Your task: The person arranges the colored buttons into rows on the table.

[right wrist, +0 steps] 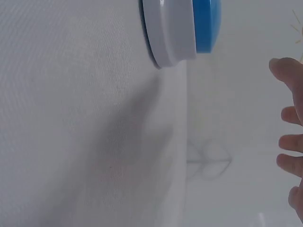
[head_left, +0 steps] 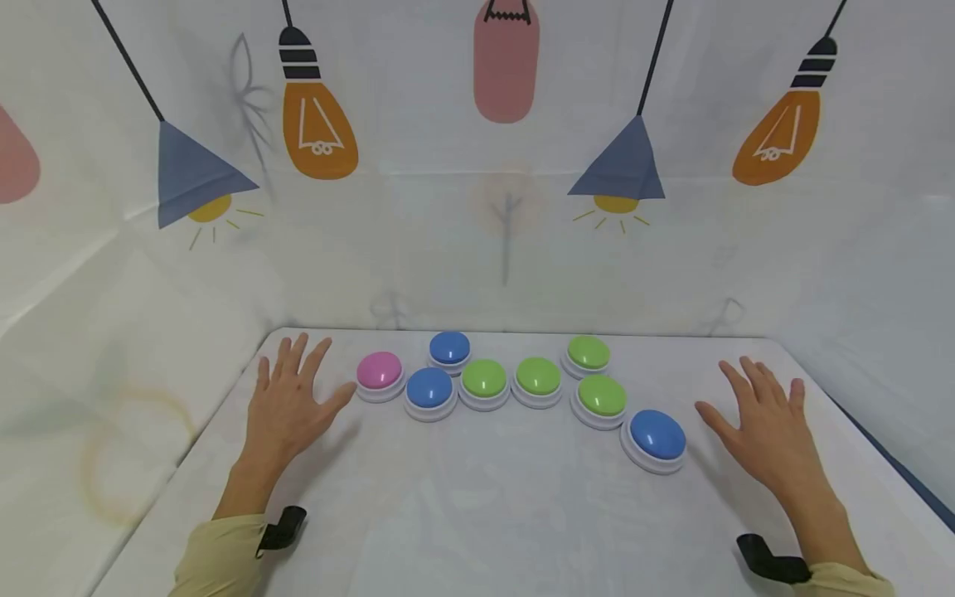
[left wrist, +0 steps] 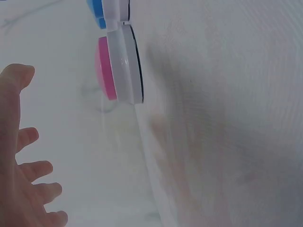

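Observation:
My left hand (head_left: pixel 289 408) hovers over the left of the table with fingers spread, its thumb close to a pink push button (head_left: pixel 379 371). On the right, my right hand (head_left: pixel 772 431) is also raised above the table, fingers apart, nearest to a blue push button (head_left: pixel 657 435) at the row's right end. Both hands hold nothing; the wrist views show gaps between the fingers and the tabletop, with shadows below. Between the hands stand more domed buttons on white bases: a front blue button (head_left: pixel 429 388), a rear blue button (head_left: pixel 450 348), and several green buttons (head_left: pixel 538 377).
The buttons sit on a white table (head_left: pixel 477 514), two of them behind the others. A white curtain (head_left: pixel 418 249) printed with lamps and bulbs hangs along the table's back edge and sides. Each wrist wears a black camera mount (head_left: pixel 283 528).

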`<state>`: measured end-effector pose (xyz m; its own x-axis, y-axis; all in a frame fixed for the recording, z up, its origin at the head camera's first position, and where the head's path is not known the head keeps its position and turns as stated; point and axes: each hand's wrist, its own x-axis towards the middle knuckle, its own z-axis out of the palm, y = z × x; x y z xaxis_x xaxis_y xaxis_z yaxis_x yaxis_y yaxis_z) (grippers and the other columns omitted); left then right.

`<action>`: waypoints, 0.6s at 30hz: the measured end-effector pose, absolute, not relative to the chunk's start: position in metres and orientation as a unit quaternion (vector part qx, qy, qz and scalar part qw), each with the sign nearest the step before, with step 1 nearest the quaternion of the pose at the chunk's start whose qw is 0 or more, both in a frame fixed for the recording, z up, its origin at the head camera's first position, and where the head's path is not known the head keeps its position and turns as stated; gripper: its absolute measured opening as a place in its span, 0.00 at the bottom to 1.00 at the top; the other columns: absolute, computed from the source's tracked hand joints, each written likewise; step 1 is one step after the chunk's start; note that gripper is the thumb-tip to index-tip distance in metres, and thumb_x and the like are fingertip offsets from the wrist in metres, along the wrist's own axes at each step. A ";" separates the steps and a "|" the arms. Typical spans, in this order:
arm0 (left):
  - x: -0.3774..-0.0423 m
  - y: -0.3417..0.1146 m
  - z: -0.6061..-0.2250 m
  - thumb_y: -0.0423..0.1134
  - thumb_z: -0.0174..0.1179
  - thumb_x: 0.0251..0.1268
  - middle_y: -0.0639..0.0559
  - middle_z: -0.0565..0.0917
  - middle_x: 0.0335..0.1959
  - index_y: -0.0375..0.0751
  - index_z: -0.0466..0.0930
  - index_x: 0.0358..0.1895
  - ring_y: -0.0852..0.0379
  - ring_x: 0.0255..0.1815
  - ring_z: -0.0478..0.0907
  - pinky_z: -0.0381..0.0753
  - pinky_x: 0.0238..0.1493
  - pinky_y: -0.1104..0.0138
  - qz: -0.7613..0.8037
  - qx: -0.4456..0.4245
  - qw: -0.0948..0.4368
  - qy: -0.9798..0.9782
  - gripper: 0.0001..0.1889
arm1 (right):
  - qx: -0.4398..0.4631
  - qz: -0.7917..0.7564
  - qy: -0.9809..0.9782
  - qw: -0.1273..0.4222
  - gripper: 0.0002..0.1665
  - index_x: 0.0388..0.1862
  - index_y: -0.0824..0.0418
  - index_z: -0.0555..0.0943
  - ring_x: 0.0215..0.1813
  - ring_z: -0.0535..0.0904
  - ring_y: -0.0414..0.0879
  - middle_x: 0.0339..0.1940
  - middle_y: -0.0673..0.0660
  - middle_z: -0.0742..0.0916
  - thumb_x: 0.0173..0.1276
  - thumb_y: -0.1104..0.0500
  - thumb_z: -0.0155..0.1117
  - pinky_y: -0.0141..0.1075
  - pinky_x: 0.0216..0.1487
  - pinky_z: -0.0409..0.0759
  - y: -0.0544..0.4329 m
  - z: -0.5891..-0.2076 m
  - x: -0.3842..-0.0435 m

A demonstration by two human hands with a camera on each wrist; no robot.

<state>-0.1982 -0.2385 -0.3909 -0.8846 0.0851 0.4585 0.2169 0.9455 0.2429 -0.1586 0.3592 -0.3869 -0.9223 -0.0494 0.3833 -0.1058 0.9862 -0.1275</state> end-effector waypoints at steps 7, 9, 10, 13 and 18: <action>-0.198 -0.235 -0.392 0.58 0.61 0.62 0.29 0.61 0.73 0.41 0.63 0.72 0.30 0.76 0.51 0.44 0.75 0.38 -0.172 -0.082 0.218 -0.957 0.40 | 0.047 0.080 -0.974 0.209 0.46 0.73 0.67 0.61 0.74 0.54 0.72 0.70 0.78 0.65 0.64 0.50 0.69 0.67 0.73 0.29 0.350 -0.384 -0.159; -0.198 -0.234 -0.392 0.58 0.61 0.62 0.29 0.61 0.73 0.41 0.64 0.72 0.31 0.76 0.51 0.44 0.75 0.38 -0.176 -0.084 0.219 -0.956 0.39 | 0.055 0.080 -0.971 0.217 0.46 0.72 0.68 0.63 0.72 0.57 0.72 0.69 0.78 0.67 0.61 0.52 0.72 0.68 0.73 0.31 0.347 -0.384 -0.160; -0.199 -0.234 -0.393 0.58 0.62 0.62 0.29 0.61 0.73 0.41 0.64 0.72 0.31 0.76 0.52 0.45 0.75 0.38 -0.178 -0.084 0.220 -0.955 0.39 | 0.061 0.080 -0.970 0.221 0.46 0.71 0.68 0.64 0.71 0.58 0.71 0.68 0.77 0.67 0.60 0.53 0.72 0.68 0.73 0.32 0.345 -0.384 -0.160; -0.200 -0.233 -0.394 0.57 0.62 0.61 0.30 0.62 0.73 0.42 0.64 0.72 0.31 0.76 0.52 0.46 0.75 0.38 -0.183 -0.086 0.223 -0.954 0.39 | 0.073 0.080 -0.968 0.228 0.47 0.71 0.67 0.64 0.70 0.59 0.71 0.67 0.77 0.68 0.58 0.53 0.74 0.69 0.73 0.34 0.340 -0.385 -0.161; -0.201 -0.230 -0.396 0.57 0.63 0.62 0.29 0.62 0.73 0.42 0.65 0.72 0.30 0.76 0.53 0.49 0.74 0.37 -0.198 -0.090 0.219 -0.951 0.39 | 0.085 0.087 -0.965 0.232 0.47 0.72 0.67 0.64 0.71 0.59 0.71 0.67 0.77 0.69 0.57 0.53 0.75 0.67 0.74 0.33 0.331 -0.384 -0.160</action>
